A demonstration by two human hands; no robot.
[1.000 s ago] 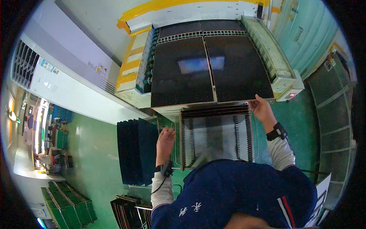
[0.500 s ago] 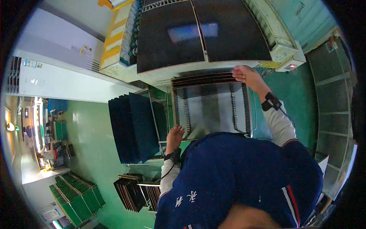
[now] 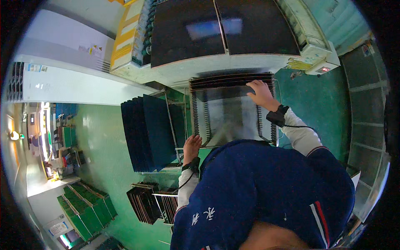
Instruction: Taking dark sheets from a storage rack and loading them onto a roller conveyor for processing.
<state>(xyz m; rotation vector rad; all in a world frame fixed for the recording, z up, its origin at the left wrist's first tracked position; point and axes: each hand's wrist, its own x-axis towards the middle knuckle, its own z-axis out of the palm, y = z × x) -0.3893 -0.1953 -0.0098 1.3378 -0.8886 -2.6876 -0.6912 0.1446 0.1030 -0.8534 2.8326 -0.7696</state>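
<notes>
In front of me stands a slotted rack [image 3: 204, 121] with toothed side walls. Several thin dark panels [image 3: 225, 80] stand on edge in its far part. My right hand [image 3: 261, 94] is over the right end of the nearest panel, fingers stretched toward its upper edge. Whether they touch it I cannot tell. My left hand [image 3: 192, 147] is at the rack's near left corner, with its fingers extended and nothing visible in them. Beyond the rack, two large dark boards [image 3: 185, 35] lie side by side on a roller conveyor [image 3: 146, 41].
Left of the rack, another rack holds upright dark blue panels [image 3: 146, 133]. Brown-edged boards [image 3: 143, 204] stand in a smaller rack nearer me. Green panel stacks [image 3: 85, 210] are at the lower left. A white cabinet [image 3: 79, 83] stands at left, a framed grey partition [image 3: 366, 108] at right.
My right hand has moved left and nearer me, from the rack's far right corner to the nearest panel's edge. My left hand stays by the near left corner. The view has shifted slightly.
</notes>
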